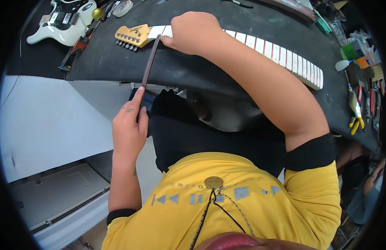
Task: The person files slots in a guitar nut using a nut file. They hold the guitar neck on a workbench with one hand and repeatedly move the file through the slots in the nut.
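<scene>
Yellow shirt (243,208) fills lower frame; guitar neck (277,55) lies across upper centre, right hand (195,33) curled over it, grip hidden, left hand (129,121) clamped round slim dark bar (149,64), white guitar body (59,32) upper left.

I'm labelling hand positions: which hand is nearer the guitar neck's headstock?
Right. The right hand is over the neck, just right of the headstock. The left hand is farther off, lower in the picture, holding a long dark bar.
</scene>
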A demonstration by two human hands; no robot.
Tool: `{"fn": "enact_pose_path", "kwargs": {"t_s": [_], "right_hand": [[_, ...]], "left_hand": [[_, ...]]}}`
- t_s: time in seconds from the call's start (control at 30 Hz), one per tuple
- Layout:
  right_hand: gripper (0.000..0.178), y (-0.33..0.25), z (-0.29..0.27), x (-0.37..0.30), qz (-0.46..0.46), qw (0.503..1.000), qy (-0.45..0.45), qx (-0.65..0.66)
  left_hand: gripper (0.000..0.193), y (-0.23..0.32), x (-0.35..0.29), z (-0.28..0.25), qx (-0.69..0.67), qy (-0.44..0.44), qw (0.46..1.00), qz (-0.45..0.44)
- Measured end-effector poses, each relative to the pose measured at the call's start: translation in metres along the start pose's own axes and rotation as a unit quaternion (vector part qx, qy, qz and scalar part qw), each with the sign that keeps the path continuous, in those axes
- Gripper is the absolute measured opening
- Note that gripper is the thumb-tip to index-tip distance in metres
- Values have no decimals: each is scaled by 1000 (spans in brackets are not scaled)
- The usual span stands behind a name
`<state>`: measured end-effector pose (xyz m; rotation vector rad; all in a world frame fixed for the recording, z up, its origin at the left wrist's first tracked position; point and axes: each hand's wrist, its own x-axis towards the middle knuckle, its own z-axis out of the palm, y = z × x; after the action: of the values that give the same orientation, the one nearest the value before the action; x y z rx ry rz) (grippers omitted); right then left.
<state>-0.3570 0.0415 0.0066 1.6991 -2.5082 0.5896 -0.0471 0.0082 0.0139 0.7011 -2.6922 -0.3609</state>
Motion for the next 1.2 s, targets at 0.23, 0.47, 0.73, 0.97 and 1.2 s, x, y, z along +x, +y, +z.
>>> {"fn": "enact_pose_path", "kwargs": {"t_s": [0.23, 0.47, 0.73, 0.97, 1.2], "right_hand": [[61, 6, -8, -9, 14, 999, -15, 24], [39, 10, -5, -12, -52, 995, 26, 78], [36, 8, 0, -12, -60, 995, 22, 74], [36, 19, -3, -16, -45, 995, 33, 81], [35, 15, 7, -9, -49, 995, 34, 84]], "left_hand": [[55, 10, 38, -2, -3, -31, 998, -51], [50, 11, 136, -5, 8, -110, 988, -107], [62, -30, 4, -2, -46, -19, 996, -81], [59, 16, 25, -15, -5, -57, 997, -55], [56, 4, 53, 3, 29, -37, 998, -52]]}}
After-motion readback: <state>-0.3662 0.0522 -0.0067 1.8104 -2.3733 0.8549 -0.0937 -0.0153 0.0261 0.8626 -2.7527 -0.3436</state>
